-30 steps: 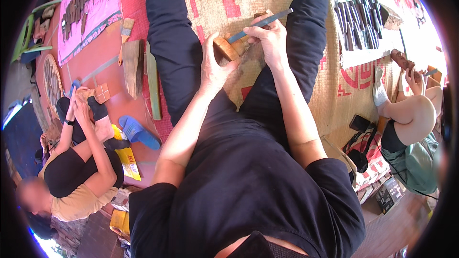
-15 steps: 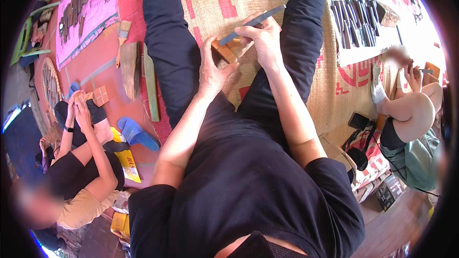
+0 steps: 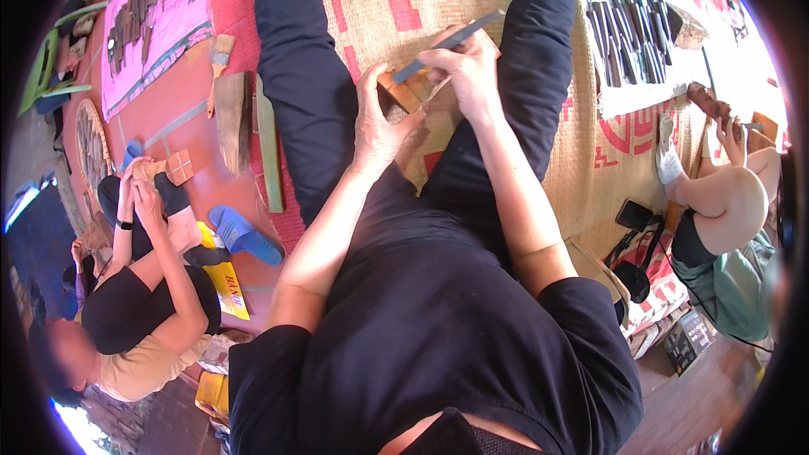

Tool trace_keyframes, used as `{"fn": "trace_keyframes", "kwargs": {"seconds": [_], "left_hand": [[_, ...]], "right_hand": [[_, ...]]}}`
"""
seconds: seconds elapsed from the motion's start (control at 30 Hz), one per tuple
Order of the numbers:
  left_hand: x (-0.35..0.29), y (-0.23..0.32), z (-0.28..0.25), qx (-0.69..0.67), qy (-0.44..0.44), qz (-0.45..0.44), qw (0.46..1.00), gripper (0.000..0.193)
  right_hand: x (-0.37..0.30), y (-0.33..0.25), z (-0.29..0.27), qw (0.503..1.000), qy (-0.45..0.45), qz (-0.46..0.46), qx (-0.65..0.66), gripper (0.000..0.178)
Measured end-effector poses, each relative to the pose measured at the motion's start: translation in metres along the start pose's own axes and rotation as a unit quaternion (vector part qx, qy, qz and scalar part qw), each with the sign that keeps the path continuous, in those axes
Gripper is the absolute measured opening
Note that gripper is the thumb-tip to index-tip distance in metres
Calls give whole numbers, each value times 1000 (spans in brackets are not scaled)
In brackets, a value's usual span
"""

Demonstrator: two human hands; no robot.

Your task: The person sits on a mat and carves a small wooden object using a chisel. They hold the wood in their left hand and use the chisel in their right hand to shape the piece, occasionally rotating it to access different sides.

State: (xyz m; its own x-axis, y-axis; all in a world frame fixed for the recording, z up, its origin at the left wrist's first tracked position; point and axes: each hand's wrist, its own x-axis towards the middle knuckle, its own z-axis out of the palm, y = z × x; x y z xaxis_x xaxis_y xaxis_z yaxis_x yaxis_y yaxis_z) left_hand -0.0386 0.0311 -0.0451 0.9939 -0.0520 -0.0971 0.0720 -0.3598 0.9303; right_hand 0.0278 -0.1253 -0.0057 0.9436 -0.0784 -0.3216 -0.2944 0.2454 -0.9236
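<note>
Between my thighs, my left hand (image 3: 377,131) is closed round a small orange-brown wooden block (image 3: 406,94), thumb on its near side and fingers along its left. A flat, dark grey metal bar (image 3: 459,42), whether a file or a chisel I cannot tell, slants across my right hand (image 3: 472,72), which is closed on it. The bar's lower left end rests on or just above the block's top face. Its other end sticks out past my knuckles at the upper right. Some right fingertips are hidden beside the block.
A woven red-and-tan mat (image 3: 371,0) lies under my legs. On the left are a wooden plank (image 3: 232,122), a brush (image 3: 221,55), blue slippers (image 3: 244,236) and tools on pink cloth (image 3: 135,25). Many chisels (image 3: 624,21) lie at the upper right. People sit on both sides.
The block is tilted a little differently in my left hand, showing more of its top face. The metal bar has shifted slightly with my right hand.
</note>
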Motion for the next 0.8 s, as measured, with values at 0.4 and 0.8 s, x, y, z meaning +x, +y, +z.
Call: {"fn": "trace_keyframes", "kwargs": {"seconds": [0.4,0.8], "left_hand": [[-1,0,-1,13,0,15,1000,90],[-6,3,2,45,13,58,997,88]], "right_hand": [[6,0,-4,999,27,0,-27,19],[8,2,-5,997,36,26,-67,21]]}}
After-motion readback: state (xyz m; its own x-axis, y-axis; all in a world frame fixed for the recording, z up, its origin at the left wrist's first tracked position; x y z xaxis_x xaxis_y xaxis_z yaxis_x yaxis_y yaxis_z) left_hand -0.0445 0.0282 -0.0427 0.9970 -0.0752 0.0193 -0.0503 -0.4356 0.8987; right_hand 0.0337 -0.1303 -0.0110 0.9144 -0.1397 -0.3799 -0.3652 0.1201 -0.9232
